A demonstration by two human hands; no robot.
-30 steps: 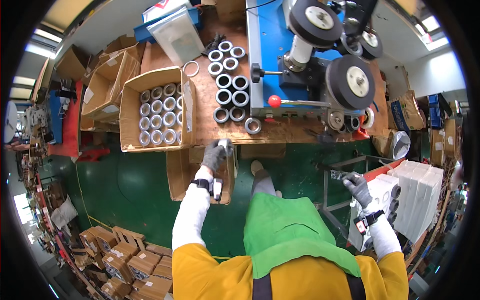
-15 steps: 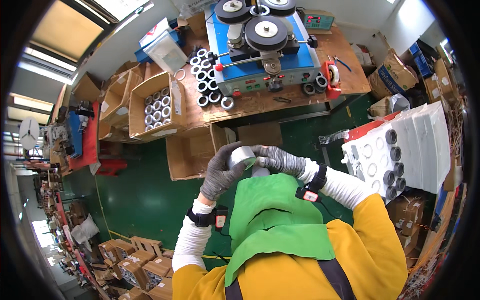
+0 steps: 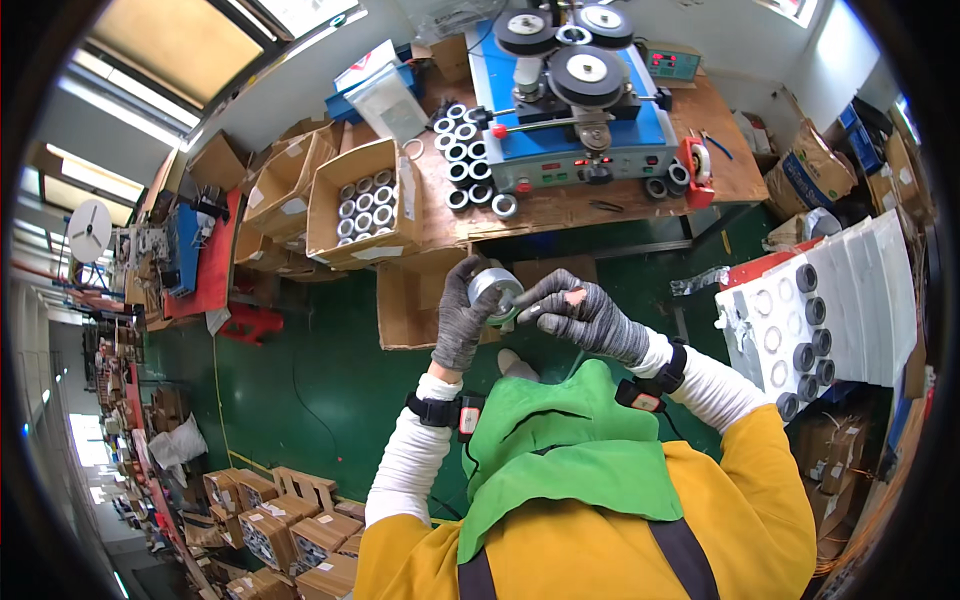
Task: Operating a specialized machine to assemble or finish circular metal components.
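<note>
Indoors, gloved hands point(image 3: 458, 328) point(image 3: 598, 325), silvery ring point(image 3: 488, 281) in left.

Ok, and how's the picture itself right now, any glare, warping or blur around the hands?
Head view: glare whitens the upper-left window; head view: fisheye distortion bends the scene toward a black rim; head view: the left hand and right hand look fairly clear at the silver ring, though its fine surface detail is too small to judge.

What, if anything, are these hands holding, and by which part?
A silver ring: the left hand grips its outer wall from the left. The right hand is at its right edge; whether it grips can't be told.
</note>
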